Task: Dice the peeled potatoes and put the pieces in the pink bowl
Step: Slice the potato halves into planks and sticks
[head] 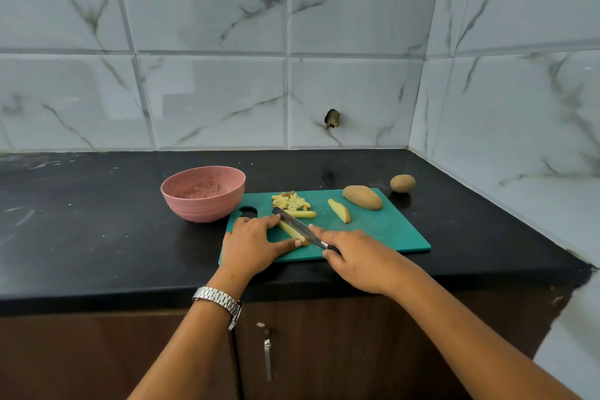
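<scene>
A green cutting board (pixel 383 230) lies on the black counter. My left hand (pixel 253 242) pinches a long potato strip (pixel 290 230) between fingertips and thumb. My right hand (pixel 358 258) grips a knife (pixel 297 227) whose blade lies along that strip. Beyond the blade sit a pile of diced pieces (pixel 290 200), another strip (pixel 303 214), a wedge (pixel 339 210) and a half potato (pixel 362 197). The pink bowl (pixel 203 193) stands just left of the board; I see no potato pieces in it.
A small whole potato (pixel 402 183) rests on the counter (pixel 97 221) behind the board's right corner. Tiled walls close the back and right side. A cabinet door with a metal handle (pixel 267 354) is below the counter edge.
</scene>
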